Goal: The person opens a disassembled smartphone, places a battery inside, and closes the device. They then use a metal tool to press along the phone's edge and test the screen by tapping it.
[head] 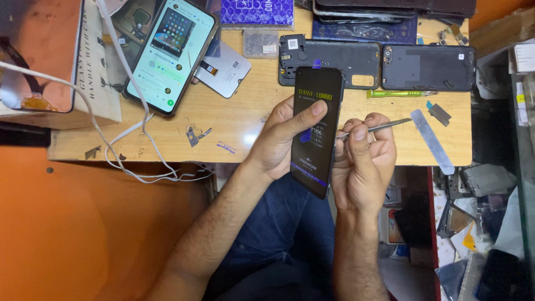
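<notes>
Phone (315, 131) in left hand (284, 139), tweezers (374, 129) in right hand (363, 161)

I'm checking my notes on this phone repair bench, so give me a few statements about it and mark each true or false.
1. The left hand holds a dark phone screen upright over the lap. True.
2. The right hand holds a green screwdriver. False: its grip is on thin metal tweezers; the green screwdriver lies on the wooden table.
3. Two dark phone back covers lie side by side on the table. True.
4. The lit phone at the upper left is switched off. False: its screen is lit.
5. A white cable runs across the table's left part. True.
</notes>
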Demonstrator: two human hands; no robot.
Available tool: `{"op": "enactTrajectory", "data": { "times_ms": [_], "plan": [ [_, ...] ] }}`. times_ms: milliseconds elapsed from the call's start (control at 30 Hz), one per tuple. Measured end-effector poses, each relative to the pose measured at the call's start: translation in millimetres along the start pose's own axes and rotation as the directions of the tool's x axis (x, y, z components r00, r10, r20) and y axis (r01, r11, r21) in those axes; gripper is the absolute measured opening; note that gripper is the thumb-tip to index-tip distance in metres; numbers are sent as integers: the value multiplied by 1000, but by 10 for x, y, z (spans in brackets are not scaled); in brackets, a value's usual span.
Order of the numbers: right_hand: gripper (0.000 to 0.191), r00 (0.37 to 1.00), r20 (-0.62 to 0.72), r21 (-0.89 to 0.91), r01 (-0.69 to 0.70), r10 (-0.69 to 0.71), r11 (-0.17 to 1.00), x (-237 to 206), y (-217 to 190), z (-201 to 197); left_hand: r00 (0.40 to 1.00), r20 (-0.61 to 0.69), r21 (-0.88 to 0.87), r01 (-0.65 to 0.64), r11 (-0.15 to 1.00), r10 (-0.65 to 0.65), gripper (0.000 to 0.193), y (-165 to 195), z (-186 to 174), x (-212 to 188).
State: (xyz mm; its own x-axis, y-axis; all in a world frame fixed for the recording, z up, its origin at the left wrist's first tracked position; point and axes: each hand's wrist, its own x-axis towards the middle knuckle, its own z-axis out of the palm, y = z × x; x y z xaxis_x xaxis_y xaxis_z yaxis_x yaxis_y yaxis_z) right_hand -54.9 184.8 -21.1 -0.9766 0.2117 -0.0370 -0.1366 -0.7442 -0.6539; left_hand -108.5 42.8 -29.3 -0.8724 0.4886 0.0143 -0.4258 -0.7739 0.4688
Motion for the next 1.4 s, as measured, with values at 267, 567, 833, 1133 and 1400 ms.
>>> {"op": "enactTrajectory", "data": {
  "times_ms": [267,567,833,1133,1400],
  "plan": [
    [28,1000,7,48,-3,3,999,-30,-50,-1,1000,-28,0,2,1000,-2,22,27,36,-54],
    [41,844,510,-841,449,-167,-300,546,-1506,-220,1000,-9,36,-8,999,8,24,38,77,-133],
    [28,749,640,-486,568,171,-664,955,-1713,-69,997,-53,107,-47,993,53,27,20,189,-184],
    [40,957,250,-860,148,150,487,175,-1151,-71,971,-118,432,-137,891,207,34,-88,478,-181],
    [75,899,339,-199,-221,279,955,-365,-526,-115,953,-38,652,-205,730,301,36,-79,737,-259]
  ]
}}
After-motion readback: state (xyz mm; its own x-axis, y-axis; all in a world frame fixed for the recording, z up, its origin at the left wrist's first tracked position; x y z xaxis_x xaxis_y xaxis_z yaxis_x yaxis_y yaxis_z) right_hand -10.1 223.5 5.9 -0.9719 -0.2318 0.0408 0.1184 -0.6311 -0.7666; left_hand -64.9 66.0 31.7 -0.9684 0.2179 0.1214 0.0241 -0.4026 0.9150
